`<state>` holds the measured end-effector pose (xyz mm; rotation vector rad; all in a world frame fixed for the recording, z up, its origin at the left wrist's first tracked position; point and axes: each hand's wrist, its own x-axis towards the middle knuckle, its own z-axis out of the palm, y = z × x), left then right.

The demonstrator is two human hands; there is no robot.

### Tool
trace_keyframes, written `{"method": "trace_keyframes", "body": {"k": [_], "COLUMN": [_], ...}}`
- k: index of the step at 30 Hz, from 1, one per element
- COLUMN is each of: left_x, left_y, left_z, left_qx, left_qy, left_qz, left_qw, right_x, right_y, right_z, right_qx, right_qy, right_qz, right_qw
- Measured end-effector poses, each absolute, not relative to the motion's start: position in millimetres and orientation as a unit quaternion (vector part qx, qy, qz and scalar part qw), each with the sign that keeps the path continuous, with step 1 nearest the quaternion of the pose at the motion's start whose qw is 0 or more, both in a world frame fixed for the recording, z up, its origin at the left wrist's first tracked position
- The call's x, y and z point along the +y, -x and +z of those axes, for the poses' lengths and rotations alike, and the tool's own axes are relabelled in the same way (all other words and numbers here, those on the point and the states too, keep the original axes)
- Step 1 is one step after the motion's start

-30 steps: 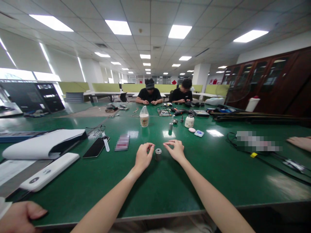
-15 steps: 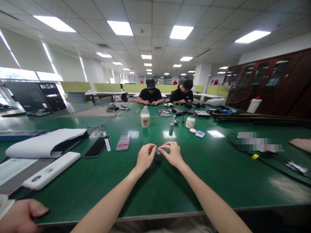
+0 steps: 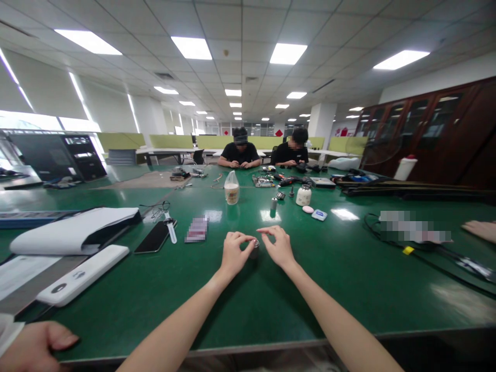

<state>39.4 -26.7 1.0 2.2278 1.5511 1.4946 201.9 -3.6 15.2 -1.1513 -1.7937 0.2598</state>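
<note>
A small dark metal cylinder stands upright on the green table in front of me. My left hand is closed at its upper left, thumb and index finger together at the rim; a tiny part between the fingertips cannot be made out. Just right of the cylinder, my right hand is apart from it. Its index finger stretches out above the thumb, and no object shows between them. Farther back, a similar silver cylinder stands beside a small dark metal part.
A phone with a white-banded watch, a white device and papers lie left. A bagged cup and white jar stand ahead; black cables lie right. Other people's hands rest at the left and right edges.
My right hand has drawn back from the cylinder's top and its fingers have spread. My left hand has shifted slightly right, over the cylinder's rim.
</note>
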Motion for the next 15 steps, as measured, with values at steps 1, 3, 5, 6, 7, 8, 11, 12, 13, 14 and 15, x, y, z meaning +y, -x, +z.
{"method": "trace_keyframes", "body": {"k": [1, 3, 5, 6, 7, 8, 11, 12, 13, 14, 15], "left_x": [-26.4, -25.3, -23.2, -21.6, -19.6, -17.1, -8.3, -5.5, -2.9, -0.7, 0.9], "left_y": [-40.5, -41.2, -38.5, -35.5, -31.5, -26.8, -10.8, -6.1, -2.1, 0.9, 3.1], "left_z": [1.4, 3.6, 6.7, 7.7, 7.7, 6.6, -3.5, -8.3, -13.1, -17.5, -21.3], "left_qx": [0.5, 0.494, 0.495, 0.503, 0.515, 0.531, 0.583, 0.597, 0.608, 0.615, 0.62], "left_qy": [-0.714, -0.707, -0.699, -0.694, -0.689, -0.685, -0.68, -0.681, -0.683, -0.686, -0.688], "left_qz": [0.49, 0.505, 0.515, 0.515, 0.509, 0.498, 0.442, 0.422, 0.403, 0.388, 0.376], "left_qw": [0.022, 0.017, -0.003, -0.015, -0.026, -0.036, -0.046, -0.044, -0.041, -0.039, -0.037], "right_x": [-3.4, -3.4, -3.3, -3.1, -2.9, -2.7, -2.4, -2.5, -2.6, -2.8, -3.1], "right_y": [-201.2, -200.1, -200.1, -200.4, -200.9, -201.3, -201.8, -201.6, -201.3, -201.0, -200.6], "right_z": [14.2, 12.8, 12.1, 12.0, 12.0, 12.0, 12.3, 12.5, 12.6, 12.7, 12.8], "right_qx": [-0.736, -0.737, -0.736, -0.735, -0.734, -0.733, -0.733, -0.733, -0.734, -0.734, -0.734], "right_qy": [0.47, 0.466, 0.463, 0.462, 0.462, 0.462, 0.463, 0.462, 0.462, 0.461, 0.461], "right_qz": [0.108, 0.112, 0.118, 0.12, 0.121, 0.122, 0.122, 0.123, 0.124, 0.125, 0.126], "right_qw": [0.476, 0.477, 0.48, 0.482, 0.484, 0.485, 0.484, 0.483, 0.483, 0.483, 0.483]}}
